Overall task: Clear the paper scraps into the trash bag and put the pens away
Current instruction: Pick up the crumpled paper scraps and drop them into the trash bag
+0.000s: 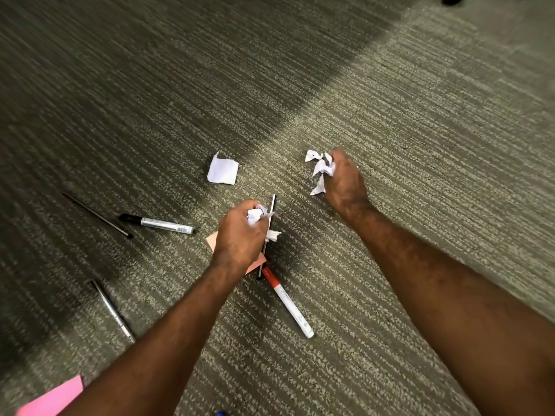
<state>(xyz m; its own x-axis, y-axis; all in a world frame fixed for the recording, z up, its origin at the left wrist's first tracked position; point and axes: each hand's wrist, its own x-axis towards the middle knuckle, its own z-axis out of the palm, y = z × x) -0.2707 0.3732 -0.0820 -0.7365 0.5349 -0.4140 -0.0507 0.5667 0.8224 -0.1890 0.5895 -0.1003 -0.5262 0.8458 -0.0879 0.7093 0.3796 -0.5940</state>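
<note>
Two bare hands are down over the grey striped carpet (390, 100), each one bunched around crumpled white paper. The left hand (240, 235) has its fingers curled tight on a small white wad (255, 215), with another bit of torn white paper (273, 235) poking out just below the knuckles. The right hand (344, 183) is closed in a fist on a bigger, ragged white scrap (319, 169) that sticks out to the left of the fingers.

One flat white scrap (223, 170) lies loose on the carpet, between the hands and a little beyond them, touched by neither. One salmon-coloured sheet (258, 261) lies mostly hidden under the left hand, and one pink sheet (51, 399) shows at the bottom left corner.

I count five pens on the floor. Two are markers: a black-capped marker (162, 224) off to the left, and a red-capped marker (288, 303) near the left wrist. Three are slim ones: a thin dark pen (96, 215) just beside the black-capped marker, a silver pen (113, 311) nearer the bottom left, and a thin black-and-white pen (270, 217) running under the left hand, its lower end close to the red cap. A blue speck (221, 413) at the bottom edge is too small to make out.
</note>
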